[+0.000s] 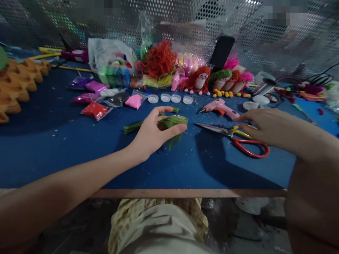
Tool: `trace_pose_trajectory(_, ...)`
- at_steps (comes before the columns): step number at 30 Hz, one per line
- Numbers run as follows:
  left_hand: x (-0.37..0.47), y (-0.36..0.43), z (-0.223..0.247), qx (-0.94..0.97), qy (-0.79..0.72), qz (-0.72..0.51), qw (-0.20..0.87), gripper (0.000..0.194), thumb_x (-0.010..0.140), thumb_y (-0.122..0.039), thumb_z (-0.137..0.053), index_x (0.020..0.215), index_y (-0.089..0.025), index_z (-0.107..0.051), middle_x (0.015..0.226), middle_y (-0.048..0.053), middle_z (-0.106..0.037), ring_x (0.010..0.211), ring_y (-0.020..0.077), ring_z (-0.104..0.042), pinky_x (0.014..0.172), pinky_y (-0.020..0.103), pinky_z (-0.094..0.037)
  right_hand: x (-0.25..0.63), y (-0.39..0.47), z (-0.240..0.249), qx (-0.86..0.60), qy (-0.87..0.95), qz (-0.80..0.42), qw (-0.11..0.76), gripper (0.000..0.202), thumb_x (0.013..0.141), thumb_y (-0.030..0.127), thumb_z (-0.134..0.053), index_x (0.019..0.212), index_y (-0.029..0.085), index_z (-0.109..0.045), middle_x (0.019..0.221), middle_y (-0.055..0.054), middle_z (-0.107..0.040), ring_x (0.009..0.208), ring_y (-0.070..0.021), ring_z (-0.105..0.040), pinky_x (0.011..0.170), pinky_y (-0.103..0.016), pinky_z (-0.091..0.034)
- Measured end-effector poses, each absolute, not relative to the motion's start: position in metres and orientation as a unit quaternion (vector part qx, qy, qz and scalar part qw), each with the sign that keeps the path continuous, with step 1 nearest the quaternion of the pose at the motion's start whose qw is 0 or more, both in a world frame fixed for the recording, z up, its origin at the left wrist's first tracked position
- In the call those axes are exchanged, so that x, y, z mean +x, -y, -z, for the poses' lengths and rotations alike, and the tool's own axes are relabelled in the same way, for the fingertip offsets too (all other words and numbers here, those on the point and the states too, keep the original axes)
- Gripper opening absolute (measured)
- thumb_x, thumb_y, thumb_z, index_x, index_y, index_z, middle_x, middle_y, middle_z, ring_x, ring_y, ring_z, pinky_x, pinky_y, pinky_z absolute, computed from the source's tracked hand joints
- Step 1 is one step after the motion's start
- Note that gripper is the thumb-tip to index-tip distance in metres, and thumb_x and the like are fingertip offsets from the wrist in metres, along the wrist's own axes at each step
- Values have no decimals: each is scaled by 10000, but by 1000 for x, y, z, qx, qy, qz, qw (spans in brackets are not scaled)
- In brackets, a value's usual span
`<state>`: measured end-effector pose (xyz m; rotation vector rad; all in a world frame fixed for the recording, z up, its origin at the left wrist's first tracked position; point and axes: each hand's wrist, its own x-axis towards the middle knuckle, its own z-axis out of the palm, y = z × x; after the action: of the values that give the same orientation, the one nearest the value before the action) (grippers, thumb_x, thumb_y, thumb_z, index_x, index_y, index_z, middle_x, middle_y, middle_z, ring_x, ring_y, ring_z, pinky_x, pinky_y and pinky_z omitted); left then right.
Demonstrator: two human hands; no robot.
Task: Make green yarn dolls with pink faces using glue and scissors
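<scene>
My left hand (pixel 151 133) is closed around a bundle of green yarn (pixel 172 122), thumb in front and fingers behind. Loose strands hang below the bundle, and a tail of yarn sticks out to its left. My right hand (pixel 261 125) hovers over the right side of the table with its fingers apart. Beneath and beside it lie scissors (pixel 217 129) with a red handle loop, blades pointing left. A yellow handle-like piece (pixel 242 133) shows partly under the fingers. Just beyond, a pink glue gun (pixel 221 107) lies with its nozzle leftward; whether my fingertips touch its grip, I cannot tell.
Bags of coloured clay (pixel 95 110) lie at the back left, by several small clear lids (pixel 165 97). Behind stand yarn-haired dolls (pixel 200 79), orange yarn (pixel 160 58) and a dark phone (pixel 222 53). An egg-crate tray (pixel 19 84) sits far left; a spool (pixel 264 86) stands right.
</scene>
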<state>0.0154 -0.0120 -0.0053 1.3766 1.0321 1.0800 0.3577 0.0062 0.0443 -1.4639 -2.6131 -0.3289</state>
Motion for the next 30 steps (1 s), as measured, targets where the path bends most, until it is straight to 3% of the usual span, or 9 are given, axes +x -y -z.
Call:
trace_pose_trajectory(3, 16, 11, 8, 574, -439, -457, 518, 565, 820, -531, -825, 1212, -235, -547, 1017, 36, -748, 882, 179, -743, 694, 270, -591, 367, -22, -34, -562, 810, 160, 51, 192, 931, 376, -679, 942, 189, -721, 890, -163, -773, 689, -249, -634, 643, -387, -384)
trace_pose_trajectory(5, 17, 10, 8, 577, -446, -450, 516, 535, 884, -582, -743, 1234, -232, -539, 940, 31, -731, 799, 168, -724, 584, 249, -536, 359, -39, -25, -601, 781, 166, 35, 307, 868, 456, -767, 755, 193, -656, 714, -144, -717, 550, -193, -520, 587, -366, -321)
trace_pose_trajectory(8, 19, 11, 6, 580, -452, -430, 524, 456, 971, -578, -628, 1242, -222, -541, 854, 26, -692, 724, 164, -700, 514, 251, -490, 347, -68, -9, -623, 768, 137, 57, 559, 800, 529, -820, 513, 260, -423, 483, -33, -515, 433, -107, -307, 545, -349, -255)
trace_pose_trajectory(11, 19, 12, 2, 584, -453, -429, 518, 304, 1026, -492, -566, 1159, -219, -568, 835, 16, -647, 747, 151, -680, 572, 250, -532, 344, -84, 6, -623, 765, 139, 80, 611, 833, 540, -782, 503, 281, -337, 478, -21, -467, 474, -126, -392, 568, -351, -273)
trace_pose_trajectory(16, 18, 11, 3, 599, -452, -427, 505, 245, 1053, -452, -522, 1094, -220, -593, 787, -12, -548, 701, 120, -587, 623, 237, -550, 344, -73, 14, -643, 740, 162, 112, 306, 884, 452, -724, 791, 175, -632, 825, -182, -713, 771, -239, -648, 643, -369, -346)
trace_pose_trajectory(19, 17, 8, 8, 582, -448, -431, 524, 271, 1036, -474, -558, 1131, -223, -595, 879, 17, -634, 772, 134, -638, 647, 249, -554, 334, -61, 8, -679, 692, 192, 150, 402, 896, 369, -710, 1102, 25, -676, 1045, -285, -734, 945, -306, -695, 699, -387, -379)
trace_pose_trajectory(21, 17, 6, 11, 570, -446, -440, 531, 326, 982, -476, -655, 1189, -231, -596, 984, 41, -692, 847, 155, -679, 670, 263, -564, 325, -56, 0, -699, 666, 206, 162, 486, 893, 335, -726, 1237, 3, -639, 1109, -298, -729, 1021, -333, -701, 757, -410, -406)
trace_pose_trajectory(26, 17, 4, 11, 548, -422, -433, 578, 554, 775, -347, -877, 1234, -242, -585, 1127, 46, -732, 993, 190, -726, 825, 316, -624, 313, -51, -20, -679, 674, 256, 134, 408, 994, 349, -608, 1255, 37, -643, 1248, -292, -684, 1210, -371, -631, 938, -522, -411)
trace_pose_trajectory(30, 17, 4, 7, 522, -428, -422, 605, 580, 686, -262, -916, 1176, -227, -607, 1131, 60, -731, 978, 206, -733, 786, 340, -642, 314, -47, -23, -677, 666, 266, 167, 459, 995, 383, -592, 1300, 40, -606, 1254, -279, -658, 1224, -378, -618, 975, -537, -423)
